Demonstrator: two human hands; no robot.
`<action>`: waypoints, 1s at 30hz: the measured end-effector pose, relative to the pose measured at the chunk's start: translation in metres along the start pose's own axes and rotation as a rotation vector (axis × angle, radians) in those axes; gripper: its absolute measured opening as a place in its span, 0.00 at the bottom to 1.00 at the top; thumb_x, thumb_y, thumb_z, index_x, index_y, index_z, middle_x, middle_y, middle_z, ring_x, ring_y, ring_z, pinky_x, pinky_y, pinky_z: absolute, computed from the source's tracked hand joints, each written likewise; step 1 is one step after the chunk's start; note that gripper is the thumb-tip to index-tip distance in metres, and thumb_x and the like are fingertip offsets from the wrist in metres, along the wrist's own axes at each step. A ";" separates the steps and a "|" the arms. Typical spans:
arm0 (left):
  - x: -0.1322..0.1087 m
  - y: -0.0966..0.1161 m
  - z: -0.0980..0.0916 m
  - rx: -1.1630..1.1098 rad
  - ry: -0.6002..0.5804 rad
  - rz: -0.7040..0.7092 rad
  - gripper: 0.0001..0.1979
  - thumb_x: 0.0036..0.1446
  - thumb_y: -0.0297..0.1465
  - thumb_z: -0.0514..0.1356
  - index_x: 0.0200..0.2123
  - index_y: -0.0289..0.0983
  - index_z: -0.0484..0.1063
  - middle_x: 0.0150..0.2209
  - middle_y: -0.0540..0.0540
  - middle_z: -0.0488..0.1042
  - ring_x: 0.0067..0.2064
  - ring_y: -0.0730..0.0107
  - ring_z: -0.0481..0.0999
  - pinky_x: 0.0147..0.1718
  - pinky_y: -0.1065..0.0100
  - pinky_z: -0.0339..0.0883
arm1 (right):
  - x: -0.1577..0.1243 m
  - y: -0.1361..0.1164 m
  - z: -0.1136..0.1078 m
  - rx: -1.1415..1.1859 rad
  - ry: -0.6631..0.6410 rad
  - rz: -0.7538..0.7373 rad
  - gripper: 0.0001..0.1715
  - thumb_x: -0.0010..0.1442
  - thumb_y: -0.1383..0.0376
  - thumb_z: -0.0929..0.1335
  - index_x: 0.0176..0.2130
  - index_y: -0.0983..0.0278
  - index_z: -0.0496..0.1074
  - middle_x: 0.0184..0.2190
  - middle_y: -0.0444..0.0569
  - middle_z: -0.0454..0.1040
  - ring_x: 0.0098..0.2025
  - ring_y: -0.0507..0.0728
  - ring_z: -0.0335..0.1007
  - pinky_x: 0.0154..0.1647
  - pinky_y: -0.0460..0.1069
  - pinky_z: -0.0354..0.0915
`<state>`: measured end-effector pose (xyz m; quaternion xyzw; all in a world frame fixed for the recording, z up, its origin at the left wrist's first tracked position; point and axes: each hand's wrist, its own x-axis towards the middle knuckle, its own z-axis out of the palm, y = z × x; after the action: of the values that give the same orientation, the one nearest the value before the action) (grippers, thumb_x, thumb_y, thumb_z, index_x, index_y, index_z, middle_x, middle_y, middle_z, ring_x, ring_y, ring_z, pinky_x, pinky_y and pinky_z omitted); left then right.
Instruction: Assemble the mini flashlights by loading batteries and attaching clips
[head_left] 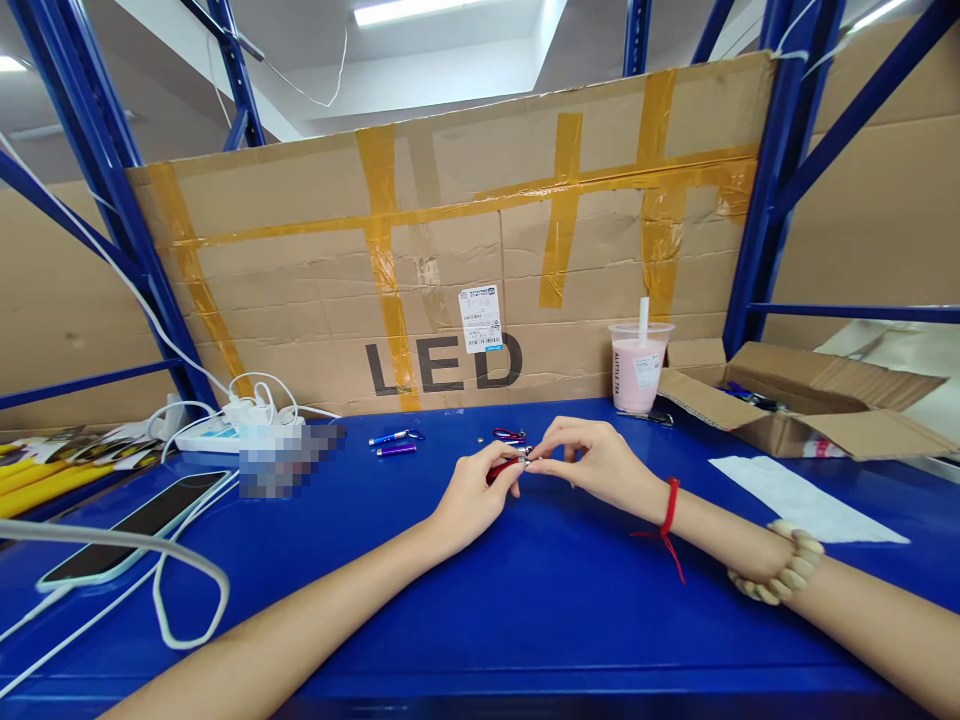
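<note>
My left hand [477,494] is closed around a small red tube [501,470], shiny like a mini flashlight body and partly hidden by the fingers. Thumb and fingertips of my right hand [592,455] pinch a tiny silver part [525,458] at the tube's right end; I cannot tell whether it is joined to the tube. Just beyond the hands lie a red-and-dark cord loop [509,435] and a tiny round metal piece [480,440]. Off to the left, a blue tube with a clip [394,438] and a purple tube [396,451] rest on the blue tabletop [450,620].
A lidded cup of pink drink [639,365] stands at the back right, beside an open cardboard box [802,400] and a white sheet [806,498]. On the left are a phone [139,530], white cables and a power strip [206,437]. Taped cardboard [315,300] walls the back.
</note>
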<state>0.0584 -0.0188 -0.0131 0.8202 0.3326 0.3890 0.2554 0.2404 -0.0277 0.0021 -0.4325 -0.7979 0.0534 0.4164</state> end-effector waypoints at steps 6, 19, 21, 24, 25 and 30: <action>0.000 -0.002 -0.002 0.107 -0.049 -0.010 0.11 0.59 0.35 0.49 0.39 0.39 0.68 0.25 0.53 0.73 0.27 0.72 0.69 0.27 0.73 0.57 | 0.000 0.001 0.001 0.075 -0.032 0.068 0.15 0.48 0.53 0.70 0.26 0.63 0.77 0.29 0.46 0.73 0.19 0.47 0.63 0.21 0.45 0.57; -0.003 0.002 -0.004 -0.002 -0.224 0.096 0.07 0.61 0.31 0.45 0.38 0.37 0.60 0.28 0.51 0.71 0.31 0.73 0.68 0.35 0.72 0.58 | 0.003 0.004 -0.002 0.336 -0.169 0.201 0.16 0.42 0.56 0.72 0.23 0.68 0.74 0.24 0.46 0.72 0.15 0.46 0.60 0.14 0.44 0.57; -0.004 0.003 -0.004 -0.003 -0.239 0.101 0.07 0.62 0.31 0.45 0.37 0.37 0.60 0.28 0.51 0.71 0.32 0.73 0.67 0.37 0.71 0.58 | 0.003 0.005 -0.002 0.345 -0.184 0.222 0.16 0.42 0.56 0.72 0.23 0.68 0.74 0.23 0.46 0.71 0.16 0.47 0.60 0.14 0.44 0.58; -0.004 0.003 -0.004 0.002 -0.255 0.110 0.06 0.61 0.30 0.45 0.36 0.36 0.60 0.27 0.52 0.69 0.31 0.73 0.67 0.36 0.71 0.58 | 0.003 0.007 -0.002 0.330 -0.216 0.248 0.15 0.42 0.57 0.72 0.22 0.68 0.74 0.22 0.45 0.70 0.16 0.47 0.60 0.14 0.44 0.57; -0.004 0.004 -0.004 0.008 -0.256 0.115 0.06 0.61 0.29 0.45 0.36 0.36 0.60 0.26 0.52 0.68 0.30 0.74 0.67 0.36 0.72 0.58 | 0.003 0.007 -0.002 0.321 -0.227 0.248 0.15 0.42 0.57 0.72 0.22 0.68 0.74 0.22 0.45 0.70 0.16 0.46 0.59 0.14 0.44 0.57; -0.006 0.001 -0.004 0.045 -0.265 0.144 0.06 0.61 0.29 0.46 0.35 0.36 0.61 0.27 0.52 0.67 0.30 0.74 0.66 0.34 0.73 0.59 | 0.001 0.010 0.000 0.252 -0.255 0.214 0.14 0.44 0.57 0.72 0.22 0.67 0.75 0.24 0.44 0.70 0.15 0.46 0.60 0.15 0.44 0.56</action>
<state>0.0524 -0.0234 -0.0127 0.8917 0.2449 0.2870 0.2500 0.2468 -0.0202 -0.0016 -0.4489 -0.7808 0.2513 0.3547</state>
